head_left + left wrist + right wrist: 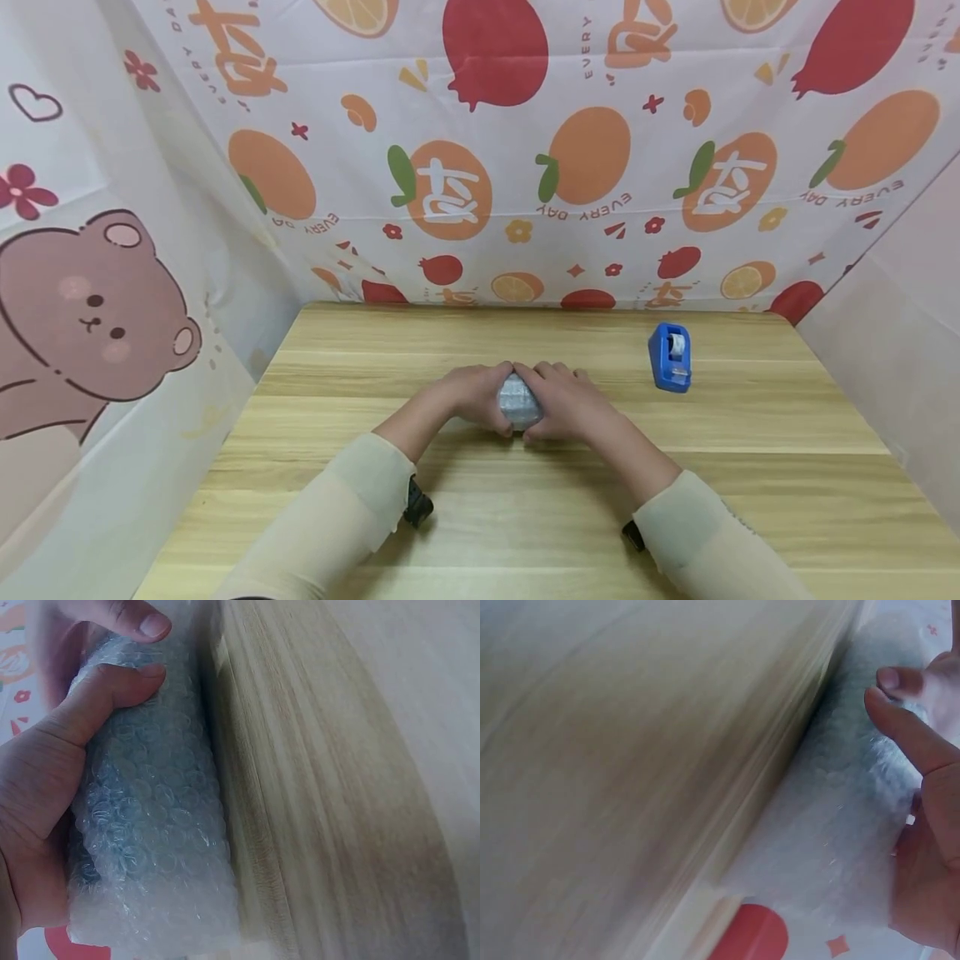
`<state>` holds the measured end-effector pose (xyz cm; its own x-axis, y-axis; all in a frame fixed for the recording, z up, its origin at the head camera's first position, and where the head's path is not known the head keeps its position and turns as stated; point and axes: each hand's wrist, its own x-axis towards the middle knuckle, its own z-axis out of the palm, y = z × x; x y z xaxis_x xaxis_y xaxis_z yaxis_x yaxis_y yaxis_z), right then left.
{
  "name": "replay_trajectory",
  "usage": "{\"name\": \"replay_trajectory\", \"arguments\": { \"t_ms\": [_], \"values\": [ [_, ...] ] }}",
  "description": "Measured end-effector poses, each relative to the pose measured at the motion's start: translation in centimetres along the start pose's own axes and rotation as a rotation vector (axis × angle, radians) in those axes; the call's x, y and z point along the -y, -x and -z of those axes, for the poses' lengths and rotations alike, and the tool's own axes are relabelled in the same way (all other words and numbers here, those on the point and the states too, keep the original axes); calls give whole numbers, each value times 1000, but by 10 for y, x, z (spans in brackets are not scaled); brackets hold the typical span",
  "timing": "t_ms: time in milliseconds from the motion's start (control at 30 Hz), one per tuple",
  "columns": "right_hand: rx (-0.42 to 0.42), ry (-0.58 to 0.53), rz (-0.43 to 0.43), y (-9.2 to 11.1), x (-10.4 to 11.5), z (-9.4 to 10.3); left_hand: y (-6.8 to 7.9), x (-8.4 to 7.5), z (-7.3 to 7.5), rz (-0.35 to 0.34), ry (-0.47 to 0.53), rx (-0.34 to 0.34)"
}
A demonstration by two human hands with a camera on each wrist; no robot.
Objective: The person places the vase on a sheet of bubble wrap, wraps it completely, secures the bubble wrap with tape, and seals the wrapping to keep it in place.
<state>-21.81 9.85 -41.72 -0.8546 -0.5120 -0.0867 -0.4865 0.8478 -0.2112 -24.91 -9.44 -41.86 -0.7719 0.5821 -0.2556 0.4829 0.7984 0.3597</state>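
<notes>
Both left hand and right hand gripped a translucent bubble-wrapped cylinder from nine and three o'clock, its round bubbles distinct only in the left wrist view.

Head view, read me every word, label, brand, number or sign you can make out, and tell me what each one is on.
"EVERY DAY": repeated on the fruit-print cloth.
Large stylised characters, in orange and in white, same cloth: visible, but I can't read them with certainty.
Blue tape dispenser: no readable text.
Bubble-wrapped bundle: no readable text.
Right sleeve: faint marks, too small to read.
</notes>
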Motion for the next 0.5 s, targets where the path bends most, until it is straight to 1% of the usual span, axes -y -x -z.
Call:
{"name": "replay_trajectory", "arguments": {
  "t_ms": [133, 233, 300, 333, 500],
  "values": [
    [-82, 83, 32, 0, 8, 0, -2, 0, 1, 9, 6, 19],
    [-102, 90, 31, -1, 10, -5, -2, -1, 2, 20, 7, 25],
    [-90, 64, 22, -3, 9, -8, -2, -1, 2, 26, 6, 23],
    [-74, 31, 19, -4, 7, -10, -2, -2, 1, 28, 8, 22],
    [-10, -175, -8, -10, -2, -14, -3, -2, -1, 23, 6, -4]
  ]
}}
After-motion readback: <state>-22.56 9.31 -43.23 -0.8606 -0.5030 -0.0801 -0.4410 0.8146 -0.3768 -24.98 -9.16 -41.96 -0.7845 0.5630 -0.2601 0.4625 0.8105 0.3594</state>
